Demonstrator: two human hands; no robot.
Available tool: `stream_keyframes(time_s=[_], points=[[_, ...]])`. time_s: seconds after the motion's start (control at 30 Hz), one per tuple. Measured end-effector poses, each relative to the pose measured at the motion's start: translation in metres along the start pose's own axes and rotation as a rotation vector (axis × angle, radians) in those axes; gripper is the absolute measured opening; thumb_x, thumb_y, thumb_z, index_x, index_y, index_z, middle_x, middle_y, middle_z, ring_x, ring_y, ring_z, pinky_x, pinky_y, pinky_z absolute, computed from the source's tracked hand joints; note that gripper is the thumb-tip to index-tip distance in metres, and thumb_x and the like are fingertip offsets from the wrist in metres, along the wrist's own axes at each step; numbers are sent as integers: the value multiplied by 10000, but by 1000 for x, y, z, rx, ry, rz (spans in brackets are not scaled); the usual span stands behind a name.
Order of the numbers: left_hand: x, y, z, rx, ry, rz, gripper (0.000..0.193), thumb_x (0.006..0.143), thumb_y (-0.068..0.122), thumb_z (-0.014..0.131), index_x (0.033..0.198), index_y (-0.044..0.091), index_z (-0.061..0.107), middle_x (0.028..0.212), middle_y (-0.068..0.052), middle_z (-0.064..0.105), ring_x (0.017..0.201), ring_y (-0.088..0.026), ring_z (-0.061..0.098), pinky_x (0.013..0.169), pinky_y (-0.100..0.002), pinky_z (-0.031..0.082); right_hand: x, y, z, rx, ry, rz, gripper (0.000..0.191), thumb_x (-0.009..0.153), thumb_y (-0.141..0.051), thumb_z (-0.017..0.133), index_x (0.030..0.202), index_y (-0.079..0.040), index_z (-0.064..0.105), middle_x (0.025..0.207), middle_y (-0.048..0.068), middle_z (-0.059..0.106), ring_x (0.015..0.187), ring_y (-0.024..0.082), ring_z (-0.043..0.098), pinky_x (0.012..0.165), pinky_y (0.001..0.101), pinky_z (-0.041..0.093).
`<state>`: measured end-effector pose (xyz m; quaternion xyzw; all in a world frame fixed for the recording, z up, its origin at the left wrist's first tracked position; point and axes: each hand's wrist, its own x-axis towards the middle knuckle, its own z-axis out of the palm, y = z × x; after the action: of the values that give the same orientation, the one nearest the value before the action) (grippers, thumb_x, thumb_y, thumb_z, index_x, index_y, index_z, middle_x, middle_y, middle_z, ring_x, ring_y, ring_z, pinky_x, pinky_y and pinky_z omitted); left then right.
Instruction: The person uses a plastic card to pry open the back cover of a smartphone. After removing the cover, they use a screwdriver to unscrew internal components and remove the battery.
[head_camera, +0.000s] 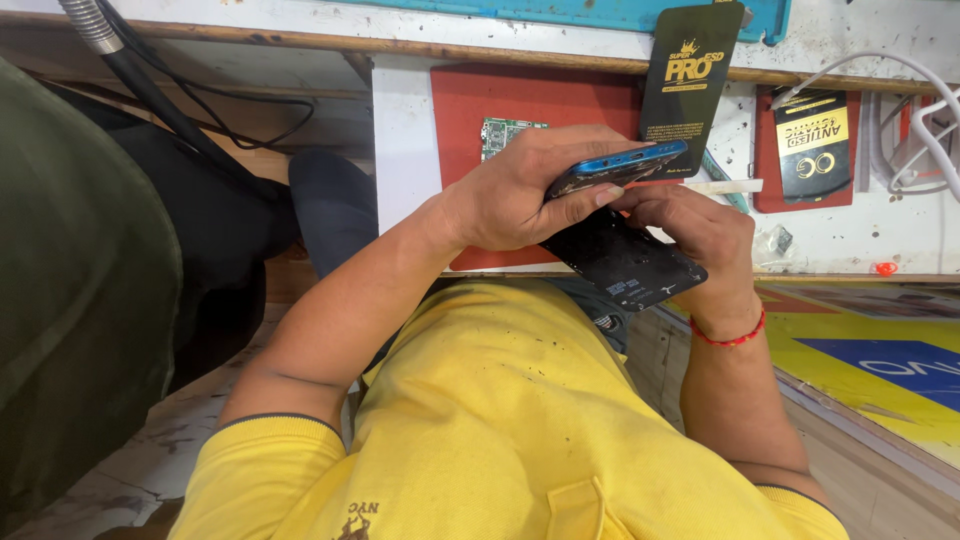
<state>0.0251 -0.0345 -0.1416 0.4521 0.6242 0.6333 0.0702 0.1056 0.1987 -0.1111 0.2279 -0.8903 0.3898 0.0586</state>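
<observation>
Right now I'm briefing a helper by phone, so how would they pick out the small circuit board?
Find the white workbench, then the red mat on it. The small green circuit board lies on that mat, just above the left hand holding a blue-edged phone. It is the only green thing there; the packets nearby are black.

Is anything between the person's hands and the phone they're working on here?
Nothing visible. The left hand already grips the blue-edged phone directly, fingers wrapped over its edge. The right hand touches it from the other side and backs the dark panel hanging below it. Contact is bare on both sides.
</observation>
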Motion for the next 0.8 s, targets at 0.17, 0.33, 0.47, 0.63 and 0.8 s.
stream_keyframes(time_s=[0.17, 0.33, 0.47, 0.63, 0.8], points=[[-1, 0, -5, 43, 7, 43, 338, 1152, 169, 619, 1452, 25, 557, 1247, -126, 681, 1103, -279, 701, 952, -325, 582, 0, -6, 0, 7, -49, 34, 178, 829, -71, 791, 898, -41, 630, 1146, 111, 763, 944, 259, 751, 766, 317, 573], [-1, 1, -6, 20, 4, 50, 314, 1155, 170, 624, 1418, 14, 554, 1265, -129, 678, 1113, -281, 701, 963, -323, 583, -2, -6, 1, -44, -46, 20, 205, 813, -80, 827, 901, -40, 646, 1106, 92, 763, 950, 260, 750, 768, 322, 570], [-1, 3, -2, -1, 19, 65, 364, 1142, 171, 624, 1455, 6, 538, 1276, -140, 680, 1092, -276, 706, 949, -322, 584, -2, -1, 2, -28, 71, -33, 252, 797, 19, 828, 974, -42, 659, 1117, 116, 726, 974, 245, 739, 831, 327, 587], [-10, -3, 10, -72, 109, -62, 341, 1125, 217, 598, 1393, 9, 558, 1214, -114, 698, 1023, -206, 717, 917, -323, 590, 3, 5, 20, 367, 207, 170, 378, 871, -7, 853, 1176, -22, 629, 1179, 99, 660, 1070, 192, 707, 937, 306, 623], [-5, -30, 30, -413, 598, -222, 416, 1190, 343, 440, 1362, -4, 591, 1171, -89, 696, 1041, -189, 669, 969, -342, 566, 6, 0, 43, 318, 145, 260, 647, 821, -106, 899, 1364, 23, 573, 1284, 126, 636, 1176, 182, 666, 994, 302, 616]])
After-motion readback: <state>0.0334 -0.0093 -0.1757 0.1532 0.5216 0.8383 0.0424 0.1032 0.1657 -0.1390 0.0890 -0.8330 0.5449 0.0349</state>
